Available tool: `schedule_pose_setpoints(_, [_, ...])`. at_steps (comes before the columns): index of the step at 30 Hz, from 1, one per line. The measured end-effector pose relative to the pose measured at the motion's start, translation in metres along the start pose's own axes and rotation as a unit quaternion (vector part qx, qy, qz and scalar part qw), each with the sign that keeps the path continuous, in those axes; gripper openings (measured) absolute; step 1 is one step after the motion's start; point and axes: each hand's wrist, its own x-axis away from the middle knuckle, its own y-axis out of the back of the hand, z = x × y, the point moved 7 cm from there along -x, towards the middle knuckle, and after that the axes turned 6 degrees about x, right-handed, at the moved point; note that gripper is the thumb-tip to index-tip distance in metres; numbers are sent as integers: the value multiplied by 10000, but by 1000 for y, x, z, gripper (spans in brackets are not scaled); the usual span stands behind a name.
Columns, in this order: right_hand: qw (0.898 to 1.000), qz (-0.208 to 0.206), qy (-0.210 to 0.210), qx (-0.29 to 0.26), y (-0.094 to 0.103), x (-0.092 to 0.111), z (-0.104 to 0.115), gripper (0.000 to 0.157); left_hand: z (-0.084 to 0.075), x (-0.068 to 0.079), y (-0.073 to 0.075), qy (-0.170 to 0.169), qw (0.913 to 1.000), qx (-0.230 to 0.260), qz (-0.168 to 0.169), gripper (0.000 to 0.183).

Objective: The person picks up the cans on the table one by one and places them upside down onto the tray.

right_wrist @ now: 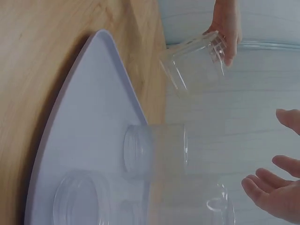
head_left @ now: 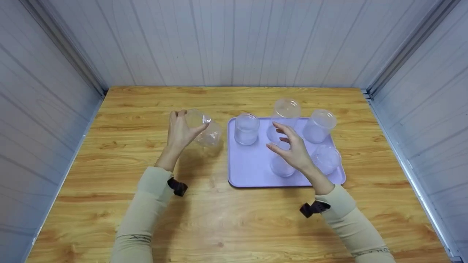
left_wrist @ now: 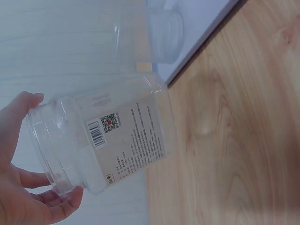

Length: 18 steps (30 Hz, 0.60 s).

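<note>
In the head view my left hand [head_left: 179,131] grips a clear plastic jar [head_left: 210,133] to the left of the tray. The left wrist view shows the fingers and thumb round the neck of this tilted jar, its base pointing away from the palm. A printed label [left_wrist: 129,140] with a barcode and a QR code is on its side. Over the tray's right half, my right hand [head_left: 294,151] holds nothing, its fingers spread from the thumb in a loose curve. Under and behind it stand clear jars, among them a tall jar [head_left: 287,107] and a partly covered jar [head_left: 281,168].
A lilac tray [head_left: 248,168] lies on the wooden table [head_left: 219,226]. It also bears a jar [head_left: 246,129] at its back left, one jar [head_left: 320,126] at its back right and another jar [head_left: 326,159] at its right edge. Pale panel walls [head_left: 234,44] enclose the table.
</note>
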Motion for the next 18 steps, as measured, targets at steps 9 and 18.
schedule_pose_setpoints(9, [9992, -44, -124, -369, -11, 4, 6, 57, 0, 17, -4, 27, 9983, 567, -144, 80])
schedule_pose_setpoints(18, [9973, -60, -152, -721, -19, 4, 8, 56, -2, 33, -13, 162, 9942, 1058, -137, 77])
